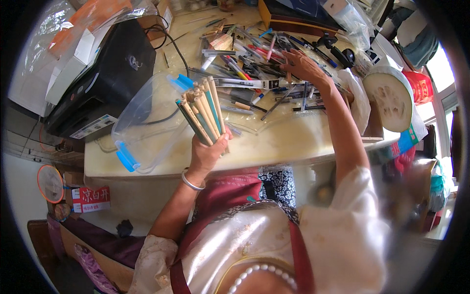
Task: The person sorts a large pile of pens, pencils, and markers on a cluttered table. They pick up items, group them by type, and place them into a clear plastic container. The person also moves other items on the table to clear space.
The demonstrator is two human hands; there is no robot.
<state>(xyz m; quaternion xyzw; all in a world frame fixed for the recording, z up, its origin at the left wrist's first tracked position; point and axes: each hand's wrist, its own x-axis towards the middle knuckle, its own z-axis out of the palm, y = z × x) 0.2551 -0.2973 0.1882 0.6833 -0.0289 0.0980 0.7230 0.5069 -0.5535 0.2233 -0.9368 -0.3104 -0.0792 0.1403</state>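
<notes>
A bundle of wooden pencils (pixel 203 114), mostly natural wood with some green ones, stands upright in my left hand (pixel 210 151), closed round its lower end near the table's front edge. My right hand (pixel 303 66) reaches over a spread pile of pens and markers (pixel 244 70). Its fingers touch or hover by a brown pencil-like stick (pixel 288 75); whether they grip it I cannot tell. A pen in a clear wrapper (pixel 246 83) lies between the hands. Left of the bundle, a clear plastic container lid or box with blue clips (pixel 139 117) rests on the table.
A black printer-like machine (pixel 106 81) stands at the left, with a black cable (pixel 176 51) running onto the table. A dark box (pixel 297 18) sits behind the pile. To the right are a cut winter melon (pixel 388 102) and a white plastic bag (pixel 354 99).
</notes>
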